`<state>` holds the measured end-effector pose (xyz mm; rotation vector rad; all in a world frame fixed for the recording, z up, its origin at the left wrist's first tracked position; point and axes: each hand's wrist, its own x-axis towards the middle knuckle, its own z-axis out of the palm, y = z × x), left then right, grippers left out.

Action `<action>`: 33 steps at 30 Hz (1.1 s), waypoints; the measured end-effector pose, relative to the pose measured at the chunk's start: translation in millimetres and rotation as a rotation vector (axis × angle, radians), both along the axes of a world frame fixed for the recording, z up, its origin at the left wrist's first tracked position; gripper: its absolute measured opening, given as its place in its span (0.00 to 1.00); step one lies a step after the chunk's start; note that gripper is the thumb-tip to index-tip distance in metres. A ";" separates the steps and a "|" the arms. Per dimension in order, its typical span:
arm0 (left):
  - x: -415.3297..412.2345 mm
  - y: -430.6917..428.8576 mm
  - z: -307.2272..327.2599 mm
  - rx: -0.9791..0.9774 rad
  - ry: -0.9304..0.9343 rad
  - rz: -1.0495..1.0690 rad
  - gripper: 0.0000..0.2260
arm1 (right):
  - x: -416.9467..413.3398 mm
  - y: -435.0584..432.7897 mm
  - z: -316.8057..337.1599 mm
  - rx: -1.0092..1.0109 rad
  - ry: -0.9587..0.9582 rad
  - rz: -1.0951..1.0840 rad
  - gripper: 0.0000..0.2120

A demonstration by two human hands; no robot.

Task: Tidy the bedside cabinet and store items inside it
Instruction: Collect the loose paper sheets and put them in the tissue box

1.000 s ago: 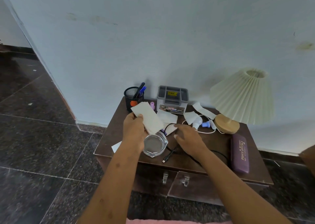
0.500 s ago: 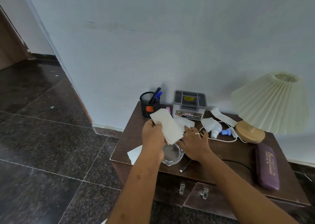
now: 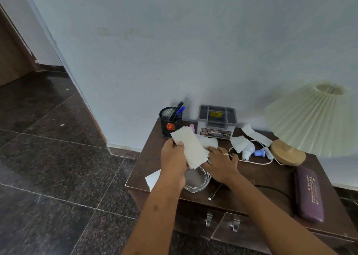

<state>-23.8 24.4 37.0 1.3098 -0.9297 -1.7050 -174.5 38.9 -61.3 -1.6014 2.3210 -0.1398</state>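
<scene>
My left hand point(image 3: 173, 157) grips a small stack of white paper sheets point(image 3: 190, 148), held tilted above a glass ashtray point(image 3: 196, 179). My right hand point(image 3: 220, 162) lies on the dark wooden bedside cabinet point(image 3: 145, 157), fingers stretched toward another white sheet point(image 3: 208, 141) lying flat in front of the grey box point(image 3: 216, 122). Whether the fingertips pinch that sheet is hidden by the held stack. More white papers lie at the cabinet's left edge point(image 3: 153, 179) and near the lamp point(image 3: 239, 142). Two drawer handles point(image 3: 209, 218) show on the cabinet front.
A black mesh pen holder point(image 3: 170, 122) stands at the back left. A white bulb point(image 3: 248, 150), a blue adapter point(image 3: 260, 153) and a white cord lie by the lamp's wooden base point(image 3: 287, 154). A purple glasses case point(image 3: 309, 193) lies right; a black cable point(image 3: 215, 193) crosses the front.
The camera view has swung left. My right hand moved off the black cable and forward to the sheet by the grey box. My left hand still holds the stack of papers.
</scene>
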 end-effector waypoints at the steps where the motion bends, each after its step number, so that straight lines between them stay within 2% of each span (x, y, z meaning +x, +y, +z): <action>1: 0.2 0.4 0.1 -0.001 -0.005 -0.001 0.07 | 0.5 0.9 2.4 -0.031 -0.024 -0.008 0.26; 4: 0.4 -1.1 -0.1 -0.002 -0.009 0.000 0.07 | -0.2 0.1 12.6 -0.234 -0.136 -0.093 0.20; 6: 1.0 -2.4 -0.3 -0.004 0.001 0.005 0.07 | -1.0 -3.7 23.9 -0.481 -0.239 -0.188 0.16; 8: 2.5 -2.4 0.9 -0.004 0.003 0.000 0.07 | 1.2 -4.4 42.1 -0.705 -0.425 -0.294 0.11; 10: 4.4 -1.0 2.9 -0.001 0.007 -0.013 0.07 | 4.4 -1.0 63.2 -0.830 -0.543 -0.353 0.07; 12: 5.2 0.6 4.0 0.001 0.007 -0.029 0.07 | 9.8 6.5 84.6 -0.869 -0.518 -0.311 0.04; 17: 2.6 8.4 6.4 0.009 0.035 -0.058 0.10 | 37.3 40.5 115.6 -0.811 -0.383 -0.093 0.12; 23: -6.4 22.6 8.5 0.030 0.024 -0.132 0.10 | 57.6 70.7 118.2 -0.490 -0.003 0.095 0.21; 33: -12.7 22.2 6.7 0.070 0.041 -0.122 0.13 | 60.4 64.3 111.7 -0.434 -0.031 0.173 0.22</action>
